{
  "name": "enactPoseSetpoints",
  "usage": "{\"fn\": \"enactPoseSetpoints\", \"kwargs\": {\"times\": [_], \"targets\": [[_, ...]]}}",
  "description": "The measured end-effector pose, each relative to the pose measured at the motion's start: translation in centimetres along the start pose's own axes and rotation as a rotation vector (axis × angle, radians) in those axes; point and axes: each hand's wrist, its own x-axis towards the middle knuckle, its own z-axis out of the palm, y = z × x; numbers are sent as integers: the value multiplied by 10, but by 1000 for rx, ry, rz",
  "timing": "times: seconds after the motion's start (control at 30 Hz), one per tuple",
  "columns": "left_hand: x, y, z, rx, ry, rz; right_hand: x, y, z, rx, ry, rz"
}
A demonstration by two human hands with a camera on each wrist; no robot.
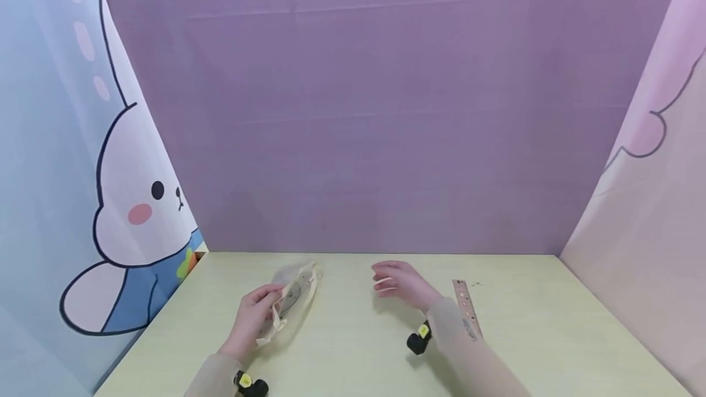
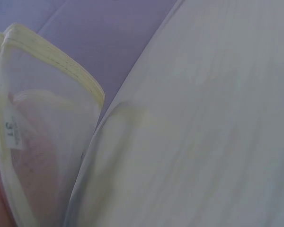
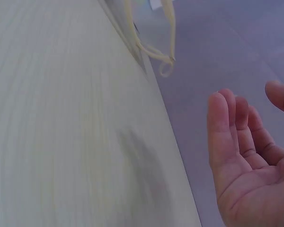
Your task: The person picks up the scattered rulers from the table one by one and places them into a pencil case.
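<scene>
A sheer mesh pouch [image 1: 306, 293] with cream edging and a grey print is held above the left part of the table. My left hand [image 1: 255, 314] pinches its near edge between thumb and fingers. In the left wrist view, fingers show through the see-through mesh [image 2: 61, 78], beside a small white label [image 2: 12, 130] reading 31. To the right of the pouch and apart from it, my right hand [image 1: 405, 282] hovers with fingers extended and holds nothing. The right wrist view shows its palm, with the pouch's cream cord [image 3: 172, 33] hanging some way off.
A pink ruler-like strip with cut-out holes [image 1: 464, 299] lies on the pale table [image 1: 551, 336], partly behind my right forearm. Small dark marks [image 1: 477, 284] sit beside it. A purple cloth [image 1: 386, 139] rises at the back, and printed curtains flank both sides.
</scene>
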Motion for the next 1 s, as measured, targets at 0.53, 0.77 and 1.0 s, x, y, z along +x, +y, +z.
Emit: {"fn": "enactPoseSetpoints", "kwargs": {"times": [0.53, 0.77, 1.0], "targets": [[1, -3, -7, 28, 5, 15, -55, -20, -92, 33, 231, -30], [-1, -3, -10, 31, 13, 8, -73, -19, -121, 66, 239, -54], [-3, -4, -14, 30, 21, 5, -85, -14, -139, 70, 291, -72]]}}
